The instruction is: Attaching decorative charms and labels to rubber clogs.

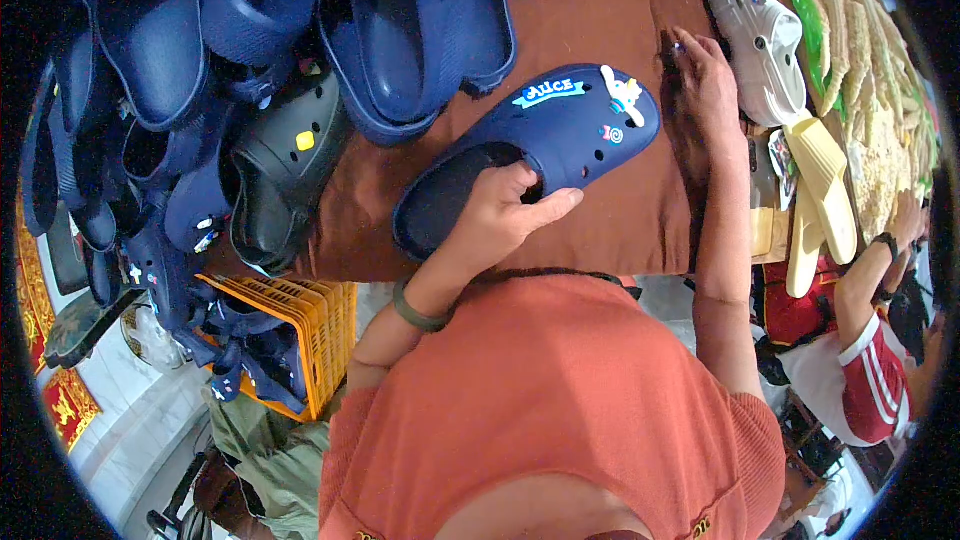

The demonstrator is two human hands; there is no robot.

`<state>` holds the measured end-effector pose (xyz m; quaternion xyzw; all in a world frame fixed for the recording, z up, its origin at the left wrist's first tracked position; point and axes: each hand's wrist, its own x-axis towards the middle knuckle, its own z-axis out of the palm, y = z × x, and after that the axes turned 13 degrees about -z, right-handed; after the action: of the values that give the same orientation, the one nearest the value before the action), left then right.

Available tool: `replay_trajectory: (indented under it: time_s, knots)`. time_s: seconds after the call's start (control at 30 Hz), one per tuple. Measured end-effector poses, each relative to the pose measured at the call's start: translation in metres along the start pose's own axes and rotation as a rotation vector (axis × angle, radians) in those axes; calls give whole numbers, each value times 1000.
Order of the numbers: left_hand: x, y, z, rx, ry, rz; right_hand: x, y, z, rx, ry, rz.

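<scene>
A navy blue clog lies on a brown cloth-covered table, decorated with small charms on its top. My left hand grips the clog at the rim of its opening, thumb along the side. My right hand rests flat on the cloth just right of the clog's toe, fingers together, with a small item at the fingertips that I cannot make out. A green band circles my left wrist.
A heap of navy and black clogs fills the left and far side. An orange crate with more shoes stands below left. A white clog and yellow sandals lie at right. Another person stands at lower right.
</scene>
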<state>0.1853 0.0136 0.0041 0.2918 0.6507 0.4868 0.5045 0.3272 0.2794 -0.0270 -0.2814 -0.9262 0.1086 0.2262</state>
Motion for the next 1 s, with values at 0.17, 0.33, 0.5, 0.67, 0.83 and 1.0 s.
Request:
replay_trajectory:
  time_s: [0.17,0.33,0.5,0.67,0.83,1.0]
  knots:
    - [-2,-1,-2,22,4,-67,-12,23,10,-8,-49,-84]
    - [-2,-3,-1,-50,17,-113,-13,20,-3,-78,-54,17]
    - [-2,5,-5,83,23,-107,-22,-27,-36,265,-22,115]
    - [-3,8,-3,24,43,-75,-49,-101,-56,767,-30,58]
    - [-2,4,-2,29,34,-66,-70,-123,-31,371,127,-325]
    - [-2,-1,0,38,55,-14,-78,-134,-28,102,173,-452]
